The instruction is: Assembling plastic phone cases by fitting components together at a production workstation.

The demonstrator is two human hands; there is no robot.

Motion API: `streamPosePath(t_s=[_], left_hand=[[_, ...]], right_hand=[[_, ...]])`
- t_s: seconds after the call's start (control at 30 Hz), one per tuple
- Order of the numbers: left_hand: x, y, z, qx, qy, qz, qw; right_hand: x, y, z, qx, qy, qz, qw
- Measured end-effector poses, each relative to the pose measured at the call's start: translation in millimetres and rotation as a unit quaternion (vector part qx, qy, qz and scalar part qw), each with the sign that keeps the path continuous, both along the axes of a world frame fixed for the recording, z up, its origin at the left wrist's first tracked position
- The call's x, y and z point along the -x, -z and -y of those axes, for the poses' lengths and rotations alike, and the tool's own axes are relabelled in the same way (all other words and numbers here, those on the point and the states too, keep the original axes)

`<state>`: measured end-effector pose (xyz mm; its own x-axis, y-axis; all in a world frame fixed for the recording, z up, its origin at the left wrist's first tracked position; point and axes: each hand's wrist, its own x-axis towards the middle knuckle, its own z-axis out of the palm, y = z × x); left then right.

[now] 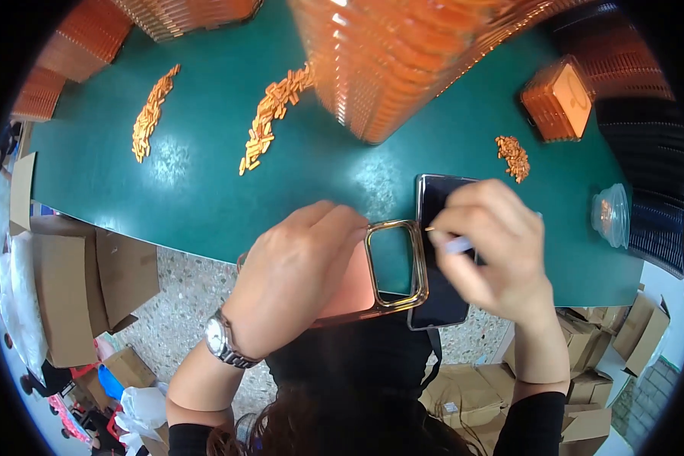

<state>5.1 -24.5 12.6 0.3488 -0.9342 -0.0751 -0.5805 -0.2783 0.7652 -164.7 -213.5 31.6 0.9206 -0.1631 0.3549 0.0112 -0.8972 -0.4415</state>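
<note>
My left hand (300, 254) is closed on an orange phone case (351, 287) with a shiny gold rim around its large square camera opening, holding it at the table's near edge. Close to that opening, my right hand (501, 239) pinches a tiny orange-gold piece (431, 229) between thumb and fingertips. A pale whitish patch shows at those fingertips; motion blur hides what it is. Beneath my right hand lies a dark smartphone (438, 305), partly covered by the hand and reaching over the near edge. The lower part of the case is hidden by my left hand.
Tall stacks of orange cases (403, 64) rise ahead of my hands. Small orange pieces lie in a left strip (152, 114), a middle strip (264, 125) and a right heap (514, 158). A clear tub (611, 216) stands far right, by black stacks (646, 159). Cardboard boxes (62, 300) flank the table.
</note>
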Motion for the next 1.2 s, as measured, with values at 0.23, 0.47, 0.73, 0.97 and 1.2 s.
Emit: streamPosePath(t_s=[0.23,0.47,0.73,0.97,1.2], left_hand=[[-5,8,6,-0.001,0.021,-0.014,1.000],[-6,10,6,0.003,0.018,-0.020,1.000],[1,12,11,0.024,0.008,0.046,0.999],[4,15,10,0.019,0.012,0.092,0.996],[2,13,7,0.008,0.022,0.090,0.996]], right_hand=[[-29,20,-19,0.033,-0.062,-0.041,0.997],[-28,18,-27,0.069,-0.042,-0.068,0.994],[-21,23,-24,0.020,-0.026,-0.070,0.997],[-8,4,-20,0.062,0.015,-0.140,0.988],[-19,3,-32,0.188,-0.048,-0.172,0.966]])
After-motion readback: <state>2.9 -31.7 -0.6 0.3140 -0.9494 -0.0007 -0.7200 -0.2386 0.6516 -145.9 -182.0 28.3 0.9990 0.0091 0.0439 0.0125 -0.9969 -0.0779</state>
